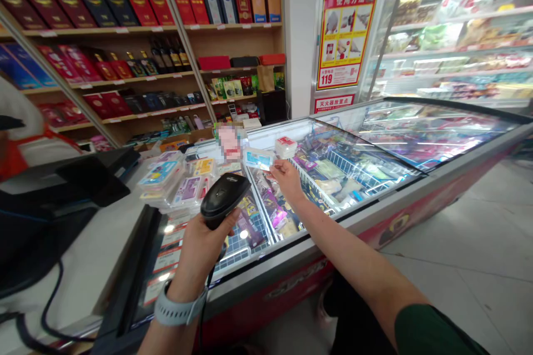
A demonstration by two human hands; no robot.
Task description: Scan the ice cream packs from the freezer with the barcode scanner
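Note:
A black handheld scanner (225, 194) with a hanging cable is gripped in my left hand (204, 244), above the left end of the glass-topped freezer. My right hand (286, 177) pinches the right end of a flat clear package with a blue and white label (259, 159), held over the freezer glass. Just behind my right hand, a small stack of white boxes with a red label (286, 146) rests on the glass. Left of the scanner are stacked packages with blue labels (160, 173) and purple labels (189, 189).
The freezer (333, 236) stretches away to the right, with baskets of packaged goods under its glass. A black counter terminal (95, 177) and cables stand at left. Part of a person (33, 127) shows at the left edge. Shelves (145, 29) of boxes line the back.

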